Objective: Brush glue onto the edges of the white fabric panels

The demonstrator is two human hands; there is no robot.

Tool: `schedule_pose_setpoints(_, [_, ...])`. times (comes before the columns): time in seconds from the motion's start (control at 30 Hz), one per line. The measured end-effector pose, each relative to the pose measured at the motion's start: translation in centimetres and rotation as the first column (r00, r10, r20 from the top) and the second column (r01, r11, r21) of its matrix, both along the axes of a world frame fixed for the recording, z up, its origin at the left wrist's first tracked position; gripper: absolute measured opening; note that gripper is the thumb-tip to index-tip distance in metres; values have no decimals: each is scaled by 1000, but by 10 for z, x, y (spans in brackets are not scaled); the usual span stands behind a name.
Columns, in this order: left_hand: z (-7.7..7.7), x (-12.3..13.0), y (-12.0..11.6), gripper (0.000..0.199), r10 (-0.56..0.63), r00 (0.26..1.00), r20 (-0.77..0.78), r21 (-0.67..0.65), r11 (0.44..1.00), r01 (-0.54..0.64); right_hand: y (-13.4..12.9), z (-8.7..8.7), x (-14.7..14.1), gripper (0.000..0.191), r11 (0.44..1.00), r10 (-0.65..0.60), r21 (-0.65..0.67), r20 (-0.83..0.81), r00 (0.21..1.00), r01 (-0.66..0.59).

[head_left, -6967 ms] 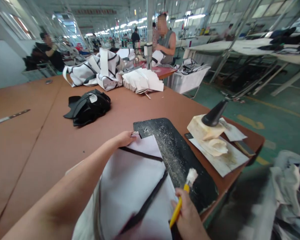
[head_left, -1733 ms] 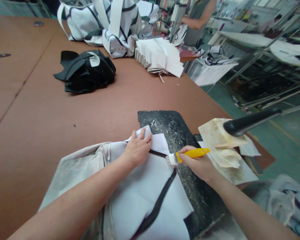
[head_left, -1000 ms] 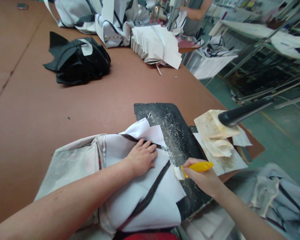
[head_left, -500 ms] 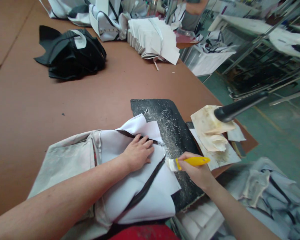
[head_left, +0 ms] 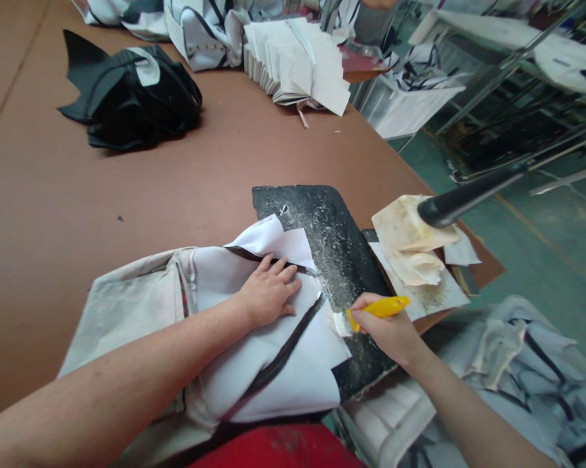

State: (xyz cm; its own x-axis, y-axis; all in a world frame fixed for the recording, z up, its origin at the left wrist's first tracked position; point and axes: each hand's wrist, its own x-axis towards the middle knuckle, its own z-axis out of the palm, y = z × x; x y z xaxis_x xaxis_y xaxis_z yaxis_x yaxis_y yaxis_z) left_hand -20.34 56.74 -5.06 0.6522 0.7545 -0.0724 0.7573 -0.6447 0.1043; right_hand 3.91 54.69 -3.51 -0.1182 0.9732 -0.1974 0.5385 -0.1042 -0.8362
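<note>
My left hand [head_left: 269, 291] lies flat with fingers spread on a white fabric piece [head_left: 293, 377] that has dark strips along it. Grey-beige cloth [head_left: 127, 312] joins the piece on its left side. In my right hand [head_left: 387, 328] is a paintbrush [head_left: 383, 307] with a yellow handle, gripped between thumb and fingers. Its pale bristles touch the right edge of the white fabric, just below the end of a dark strip. Beneath that edge is a black board [head_left: 322, 214] speckled with whitish residue.
To the right, a black handle [head_left: 473, 195] sticks up over stained yellowish sheets [head_left: 404, 227] at the table corner. A black fabric bundle [head_left: 141, 97] and a stack of white pieces [head_left: 297, 62] lie farther back. More grey-white fabric [head_left: 517, 370] is piled at lower right.
The bristles have shifted slightly right and down along the fabric edge, and the brush handle is tilted up a little more. My left hand keeps its place on the fabric.
</note>
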Motion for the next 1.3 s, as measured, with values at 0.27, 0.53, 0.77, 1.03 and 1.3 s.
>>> schedule_pose_setpoints(0.27, [-6,4,-1,56,3,1000,-30,38,999,-2,17,-12,-5,15,949,-46,313,-5,999,45])
schedule_pose_setpoints(0.53, [-7,5,-2,58,1,1000,-27,33,999,-1,-21,-5,4,14,996,-80,42,-43,996,82])
schedule_pose_setpoints(0.77, [-6,6,-2,57,-4,999,-33,25,1000,5,-70,2,29,14,964,-214,-163,-17,977,209])
schedule_pose_setpoints(1.03, [-2,11,-2,55,-5,998,-63,22,1000,7,-63,3,36,17,992,-129,-11,-26,991,129])
schedule_pose_setpoints(1.3, [45,-13,21,46,195,974,-112,164,971,-175,-22,-2,18,17,979,-7,201,-56,998,18])
